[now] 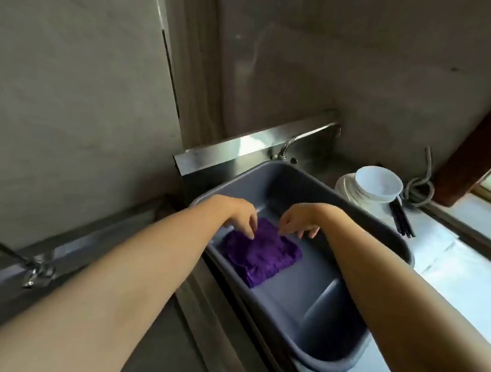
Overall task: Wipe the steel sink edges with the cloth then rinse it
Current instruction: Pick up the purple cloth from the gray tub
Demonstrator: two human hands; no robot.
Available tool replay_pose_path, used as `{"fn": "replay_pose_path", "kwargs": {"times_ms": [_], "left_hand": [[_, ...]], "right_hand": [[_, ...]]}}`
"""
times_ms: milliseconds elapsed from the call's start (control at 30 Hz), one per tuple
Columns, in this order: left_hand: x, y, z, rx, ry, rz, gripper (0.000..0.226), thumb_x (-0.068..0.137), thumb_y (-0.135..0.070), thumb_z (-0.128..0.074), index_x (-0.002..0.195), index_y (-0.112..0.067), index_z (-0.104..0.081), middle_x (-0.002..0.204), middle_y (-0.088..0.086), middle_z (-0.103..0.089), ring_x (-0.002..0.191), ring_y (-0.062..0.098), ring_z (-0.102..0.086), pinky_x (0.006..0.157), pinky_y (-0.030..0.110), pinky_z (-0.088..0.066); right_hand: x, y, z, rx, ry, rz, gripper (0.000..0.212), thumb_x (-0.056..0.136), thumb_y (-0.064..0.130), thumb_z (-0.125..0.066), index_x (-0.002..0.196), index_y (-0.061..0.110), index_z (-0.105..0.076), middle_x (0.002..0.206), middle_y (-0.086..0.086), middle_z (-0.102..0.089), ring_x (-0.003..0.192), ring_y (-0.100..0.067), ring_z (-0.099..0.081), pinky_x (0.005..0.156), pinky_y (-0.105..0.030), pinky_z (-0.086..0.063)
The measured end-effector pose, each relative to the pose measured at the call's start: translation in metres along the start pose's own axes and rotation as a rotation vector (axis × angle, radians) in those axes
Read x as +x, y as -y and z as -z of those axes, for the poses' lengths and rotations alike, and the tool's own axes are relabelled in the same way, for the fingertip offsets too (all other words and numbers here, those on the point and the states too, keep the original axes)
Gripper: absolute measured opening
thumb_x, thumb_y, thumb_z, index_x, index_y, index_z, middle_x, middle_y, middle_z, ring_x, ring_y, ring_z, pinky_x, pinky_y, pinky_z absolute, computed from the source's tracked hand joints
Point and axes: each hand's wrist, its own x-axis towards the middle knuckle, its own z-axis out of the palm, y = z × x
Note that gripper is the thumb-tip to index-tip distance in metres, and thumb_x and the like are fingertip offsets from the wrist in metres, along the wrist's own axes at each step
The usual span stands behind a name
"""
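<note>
Purple cloth (259, 253), folded to a rough square, lay flat on the floor of a grey plastic basin (309, 364) set in the steel sink (200, 294), toward the basin's far-left corner. Left hand (240, 214) reached down at the cloth's far edge, fingers (251, 230) curled and touching or nearly touching the fabric, not closed on it. Right hand (299, 219) hovered just beside the same edge, fingers (308, 232) loosely spread, gripping nothing. Step judged as pick-up of the cloth ahead of wiping; no edge wiped yet, by the look of it. Best done by pinching the far edge with both hands, lifting the folded pad whole so that one broad face met the steel rim, then drawing it along each edge in turn. Tap (288, 143) stood behind the basin, no water seen running. Stacked white bowls (376, 183) and dark chopsticks (401, 221) rested on the tabletop (466, 279) to the right, close enough to be knocked while wiping that side.
</note>
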Motion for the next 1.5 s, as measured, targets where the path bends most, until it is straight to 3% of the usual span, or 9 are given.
{"fn": "replay_pose_path", "kwargs": {"times_ms": [67,100,200,400,633,900,1067,1233,1500], "left_hand": [[0.011,-0.002,-0.01,0.061,0.007,-0.017,0.051,0.083,-0.031,-0.067,0.13,-0.015,-0.054,0.128,0.006,-0.06,0.11,0.025,-0.059,0.097,0.037,-0.047],[0.017,-0.001,-0.017,0.077,0.007,-0.016,0.055,0.083,-0.029,-0.067,0.133,-0.015,-0.05,0.134,0.006,-0.056,0.118,0.025,-0.055,0.101,0.035,-0.044],[0.029,-0.002,-0.032,0.073,-0.015,0.005,0.066,0.084,-0.029,-0.067,0.141,-0.018,-0.039,0.143,0.006,-0.045,0.127,0.025,-0.046,0.103,0.034,-0.039],[0.045,-0.01,-0.053,0.117,-0.081,0.084,0.075,0.075,-0.034,-0.075,0.136,-0.013,-0.035,0.136,0.012,-0.039,0.119,0.032,-0.05,0.094,0.039,-0.046],[0.048,-0.022,-0.057,0.249,-0.152,0.144,0.039,0.08,-0.023,-0.068,0.115,-0.013,-0.056,0.122,0.007,-0.056,0.106,0.026,-0.059,0.071,0.031,-0.043],[0.026,-0.022,-0.04,0.081,-0.269,0.098,0.036,0.082,-0.028,-0.06,0.117,-0.02,-0.057,0.124,0.006,-0.055,0.116,0.027,-0.052,0.089,0.034,-0.039],[-0.012,-0.021,-0.004,-0.015,-0.385,0.066,0.03,0.082,-0.022,-0.054,0.111,-0.02,-0.058,0.116,0.006,-0.06,0.11,0.028,-0.054,0.084,0.034,-0.036],[-0.074,-0.014,0.048,-0.034,-0.494,0.05,0.022,0.081,-0.019,-0.056,0.103,-0.015,-0.06,0.111,0.012,-0.063,0.102,0.029,-0.057,0.074,0.032,-0.041],[-0.203,-0.009,0.123,0.039,-0.656,0.078,0.034,0.086,-0.025,-0.062,0.118,-0.014,-0.06,0.118,0.008,-0.062,0.107,0.025,-0.056,0.08,0.028,-0.04]], "right_hand": [[0.009,-0.003,-0.013,-0.062,-0.051,0.06,0.037,0.091,0.025,-0.057,0.125,0.01,-0.057,0.103,-0.009,-0.064,0.093,-0.023,-0.057,0.065,-0.017,-0.049],[0.018,-0.007,-0.022,-0.081,-0.072,0.085,0.038,0.09,0.024,-0.058,0.126,0.01,-0.057,0.111,-0.01,-0.064,0.102,-0.025,-0.057,0.079,-0.021,-0.048],[0.039,-0.018,-0.048,-0.132,-0.122,0.067,0.047,0.086,0.032,-0.062,0.13,0.017,-0.054,0.13,-0.008,-0.056,0.116,-0.026,-0.052,0.098,-0.032,-0.041],[0.057,-0.025,-0.082,-0.163,-0.333,0.033,0.065,0.075,0.036,-0.073,0.13,0.021,-0.041,0.127,-0.011,-0.041,0.121,-0.029,-0.039,0.093,-0.042,-0.045],[0.059,-0.017,-0.085,-0.233,-0.33,0.021,0.031,0.086,0.024,-0.056,0.116,0.015,-0.053,0.118,-0.009,-0.059,0.107,-0.029,-0.056,0.076,-0.036,-0.042],[0.033,-0.024,-0.052,-0.15,-0.344,0.153,0.032,0.081,0.028,-0.061,0.111,0.017,-0.061,0.117,-0.009,-0.052,0.112,-0.026,-0.047,0.091,-0.038,-0.046],[-0.004,-0.009,-0.006,-0.089,-0.418,0.208,0.026,0.081,0.017,-0.059,0.107,0.014,-0.06,0.103,-0.007,-0.061,0.086,-0.021,-0.052,0.073,-0.03,-0.043],[-0.058,0.035,0.047,-0.154,-0.47,0.274,0.023,0.083,0.014,-0.056,0.106,0.013,-0.059,0.092,-0.003,-0.054,0.083,-0.022,-0.053,0.071,-0.03,-0.043],[-0.164,0.117,0.114,-0.338,-0.607,0.37,0.029,0.088,0.019,-0.056,0.116,0.016,-0.064,0.11,-0.006,-0.066,0.093,-0.019,-0.057,0.091,-0.034,-0.047]]}}
